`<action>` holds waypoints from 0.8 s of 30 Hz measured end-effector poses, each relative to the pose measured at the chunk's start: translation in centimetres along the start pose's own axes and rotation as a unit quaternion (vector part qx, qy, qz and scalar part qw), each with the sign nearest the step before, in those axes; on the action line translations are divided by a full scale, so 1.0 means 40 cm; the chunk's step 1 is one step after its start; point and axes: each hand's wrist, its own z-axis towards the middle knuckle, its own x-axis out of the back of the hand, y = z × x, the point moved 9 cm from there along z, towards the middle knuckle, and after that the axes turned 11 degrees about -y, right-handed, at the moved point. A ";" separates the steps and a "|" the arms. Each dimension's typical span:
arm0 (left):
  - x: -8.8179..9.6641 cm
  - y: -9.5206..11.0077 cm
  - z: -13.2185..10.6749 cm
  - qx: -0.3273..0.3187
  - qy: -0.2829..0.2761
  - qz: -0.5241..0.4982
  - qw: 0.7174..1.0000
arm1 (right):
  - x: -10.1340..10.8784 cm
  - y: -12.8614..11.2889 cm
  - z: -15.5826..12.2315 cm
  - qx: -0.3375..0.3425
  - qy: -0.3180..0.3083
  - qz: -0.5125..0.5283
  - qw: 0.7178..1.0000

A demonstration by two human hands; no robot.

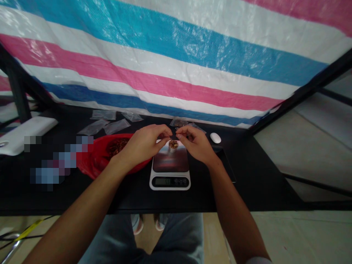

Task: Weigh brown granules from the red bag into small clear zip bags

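A small digital kitchen scale (170, 172) sits on the black table (255, 176), with a little white cup (173, 145) of brown bits on its platform. Both hands hover just above that cup. My left hand (145, 143) and my right hand (194, 143) each pinch fingertips together, nearly touching, seemingly on a thin clear bag I can barely make out between them. A red bowl (96, 161) holding more brown bits lies under my left wrist.
Several small clear plastic bags (110, 123) lie scattered at the table's back. A white mouse (215, 138) rests right of the scale, a white flat device (24, 134) at far left. A striped tarp (176, 62) hangs behind. The floor drops away at right.
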 end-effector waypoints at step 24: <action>-0.047 -0.197 0.107 0.151 -0.111 0.143 0.972 | 0.010 0.018 0.001 -0.003 0.009 -0.030 0.999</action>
